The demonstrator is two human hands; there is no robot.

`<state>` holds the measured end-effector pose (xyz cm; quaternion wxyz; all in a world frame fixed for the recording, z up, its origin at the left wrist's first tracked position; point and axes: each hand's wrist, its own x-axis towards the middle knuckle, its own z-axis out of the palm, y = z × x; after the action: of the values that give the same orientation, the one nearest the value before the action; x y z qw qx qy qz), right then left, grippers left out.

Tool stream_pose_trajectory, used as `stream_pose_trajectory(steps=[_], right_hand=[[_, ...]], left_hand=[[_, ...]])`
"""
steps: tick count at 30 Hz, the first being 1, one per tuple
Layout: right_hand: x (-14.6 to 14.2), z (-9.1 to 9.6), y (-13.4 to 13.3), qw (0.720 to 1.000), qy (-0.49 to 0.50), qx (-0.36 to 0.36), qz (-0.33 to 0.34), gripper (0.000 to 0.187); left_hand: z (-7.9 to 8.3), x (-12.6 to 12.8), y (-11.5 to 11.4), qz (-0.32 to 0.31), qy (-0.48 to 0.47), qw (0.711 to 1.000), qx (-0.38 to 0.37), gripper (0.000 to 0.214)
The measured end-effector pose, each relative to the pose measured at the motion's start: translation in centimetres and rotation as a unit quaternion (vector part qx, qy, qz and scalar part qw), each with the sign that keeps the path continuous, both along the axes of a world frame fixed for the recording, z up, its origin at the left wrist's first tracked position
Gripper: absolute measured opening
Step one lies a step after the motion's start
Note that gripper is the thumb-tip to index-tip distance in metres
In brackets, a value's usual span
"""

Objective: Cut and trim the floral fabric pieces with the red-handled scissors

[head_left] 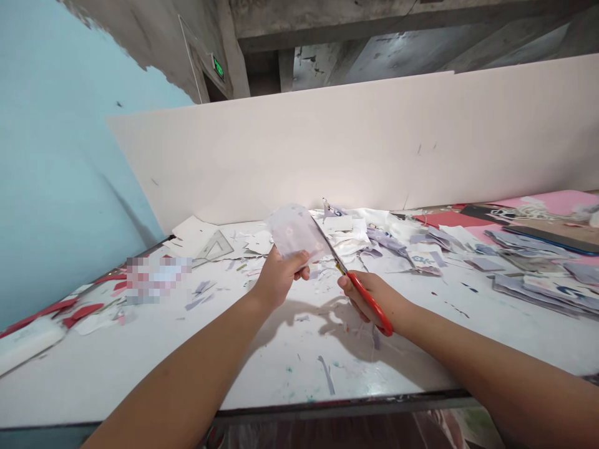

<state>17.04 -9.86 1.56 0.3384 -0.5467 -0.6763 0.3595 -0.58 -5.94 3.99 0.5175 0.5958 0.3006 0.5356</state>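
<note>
My left hand (279,274) is closed on a pale lavender piece of fabric or paper (294,232) with a rounded top, thumb on its near face. My right hand (374,298) grips a pair of scissors (369,302) by the red handles. The blades point up and away, lying along the right edge of the pale piece. Whether the blades are apart or together I cannot tell. Both hands are above the white table (262,380). Behind the scissors lies a heap of white and lavender scraps (349,232).
A clear set square (214,246) lies at the back left, near red scraps (84,315). Stacks of lavender pieces (547,293) and a dark flat tablet-like object (552,239) are on the right. A white partition (327,149) stands behind the table.
</note>
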Motion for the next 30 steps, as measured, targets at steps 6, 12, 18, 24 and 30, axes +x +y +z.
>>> stream_pose_trajectory(steps=[6, 12, 18, 24, 30], right_hand=[[-0.3, -0.1, -0.2, 0.999, 0.044, 0.011, 0.016, 0.047], [-0.1, -0.6, -0.3, 0.994, 0.058, 0.049, 0.081, 0.052], [0.0, -1.1, 0.0, 0.993, 0.09, 0.034, 0.073, 0.052], [-0.1, -0.8, 0.1, 0.993, 0.102, -0.001, 0.057, 0.052], [-0.2, -0.5, -0.1, 0.995, 0.079, -0.015, 0.054, 0.052]], left_hand=[[0.0, 0.1, 0.0, 0.0, -0.013, 1.0, 0.0, 0.023], [-0.1, 0.2, 0.0, -0.005, 0.008, 1.0, 0.003, 0.019], [-0.2, 0.4, -0.3, -0.003, 0.014, 1.0, -0.002, 0.019], [0.0, 0.4, -0.4, 0.001, 0.028, 1.0, 0.007, 0.02], [-0.3, 0.4, -0.4, -0.009, 0.031, 0.999, 0.021, 0.017]])
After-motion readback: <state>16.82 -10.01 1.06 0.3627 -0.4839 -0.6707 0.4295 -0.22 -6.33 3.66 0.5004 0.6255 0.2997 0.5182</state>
